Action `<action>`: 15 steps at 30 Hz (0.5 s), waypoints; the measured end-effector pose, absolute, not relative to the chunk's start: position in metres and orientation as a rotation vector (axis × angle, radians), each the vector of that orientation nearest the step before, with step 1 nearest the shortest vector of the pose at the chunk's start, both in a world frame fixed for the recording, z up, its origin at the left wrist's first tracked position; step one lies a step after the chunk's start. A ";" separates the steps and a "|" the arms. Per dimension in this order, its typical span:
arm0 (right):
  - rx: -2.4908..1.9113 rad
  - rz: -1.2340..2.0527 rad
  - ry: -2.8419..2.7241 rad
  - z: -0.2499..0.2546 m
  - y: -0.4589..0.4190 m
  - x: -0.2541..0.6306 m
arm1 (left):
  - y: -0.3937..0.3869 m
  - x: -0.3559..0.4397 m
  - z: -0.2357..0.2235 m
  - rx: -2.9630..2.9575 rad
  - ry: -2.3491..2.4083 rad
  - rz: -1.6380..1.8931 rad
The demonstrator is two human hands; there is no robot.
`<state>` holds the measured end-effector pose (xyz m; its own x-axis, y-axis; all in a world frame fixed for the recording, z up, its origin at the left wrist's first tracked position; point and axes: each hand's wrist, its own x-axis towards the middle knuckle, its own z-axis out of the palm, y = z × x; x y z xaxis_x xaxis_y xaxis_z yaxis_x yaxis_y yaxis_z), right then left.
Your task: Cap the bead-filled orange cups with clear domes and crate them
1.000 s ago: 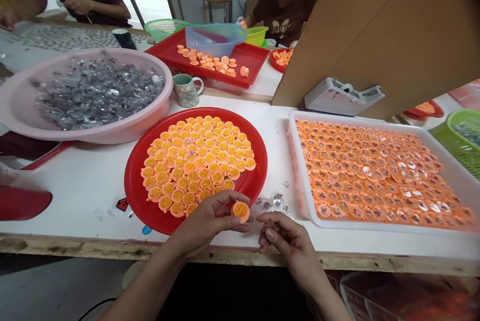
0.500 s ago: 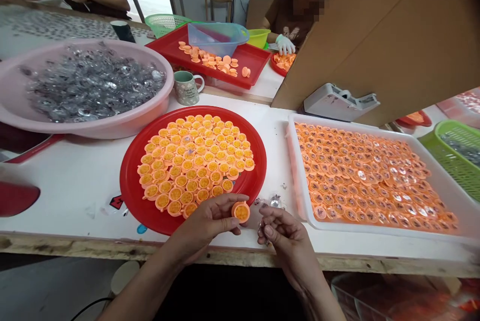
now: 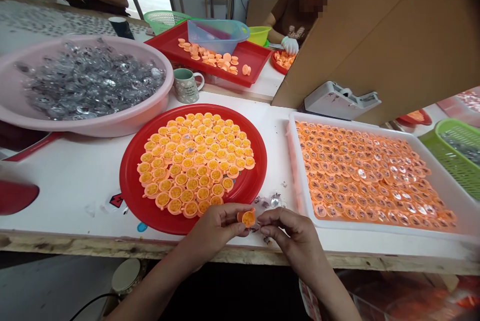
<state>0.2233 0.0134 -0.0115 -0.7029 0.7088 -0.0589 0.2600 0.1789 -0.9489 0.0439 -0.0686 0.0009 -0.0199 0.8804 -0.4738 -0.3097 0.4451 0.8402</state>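
Note:
My left hand (image 3: 215, 231) pinches a small orange cup (image 3: 247, 218) filled with yellow beads, just past the front edge of the red round tray (image 3: 131, 186). My right hand (image 3: 294, 236) is closed at the cup's right side, its fingertips touching it and pinching a small clear piece that I can barely make out. The red tray holds several rows of the same orange cups (image 3: 195, 161). A few loose clear pieces (image 3: 272, 201) lie on the white table just beyond my hands.
A white tray (image 3: 300, 181) full of finished orange cups sits at right. A pink basin (image 3: 150, 106) of clear pieces is at left, a mug (image 3: 187, 85) behind the red tray. A cardboard sheet (image 3: 375, 26) leans over a white device (image 3: 337, 98). Other people work across the table.
My right hand has risen from the table edge with a clear piece and met the orange cup. My left hand shifted slightly down and right with the cup.

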 end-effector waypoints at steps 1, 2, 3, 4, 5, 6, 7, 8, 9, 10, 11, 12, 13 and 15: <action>-0.891 1.490 -2.108 -0.009 0.014 0.222 | -0.069 0.045 0.001 0.591 1.250 1.034; -0.867 1.444 -2.148 -0.006 0.013 0.220 | -0.069 0.045 0.002 0.588 1.251 1.032; -0.847 1.410 -2.179 -0.004 0.013 0.219 | -0.069 0.046 0.002 0.585 1.249 1.033; -0.837 1.401 -2.192 -0.003 0.012 0.218 | -0.069 0.046 0.002 0.582 1.246 1.040; -0.843 1.426 -2.180 -0.002 0.011 0.217 | -0.069 0.046 0.003 0.578 1.245 1.051; -0.864 1.487 -2.144 -0.003 0.010 0.217 | -0.069 0.046 0.003 0.569 1.251 1.066; -0.895 1.576 -2.085 -0.004 0.010 0.217 | -0.069 0.046 0.003 0.554 1.263 1.085; -0.931 1.684 -2.002 -0.006 0.010 0.217 | -0.068 0.045 0.002 0.536 1.276 1.106; -0.964 1.801 -1.897 -0.008 0.010 0.218 | -0.068 0.045 0.002 0.518 1.287 1.126; -0.988 1.913 -1.784 -0.011 0.010 0.219 | -0.068 0.044 0.001 0.503 1.294 1.145; -1.001 2.007 -1.674 -0.014 0.011 0.219 | -0.067 0.043 0.000 0.493 1.298 1.161; -1.008 2.074 -1.573 -0.017 0.012 0.220 | -0.067 0.043 -0.002 0.490 1.298 1.173; -1.011 2.104 -1.493 -0.020 0.013 0.222 | -0.067 0.043 -0.003 0.488 1.297 1.180; -1.030 2.081 -1.414 -0.026 0.015 0.224 | -0.067 0.043 -0.004 0.482 1.301 1.178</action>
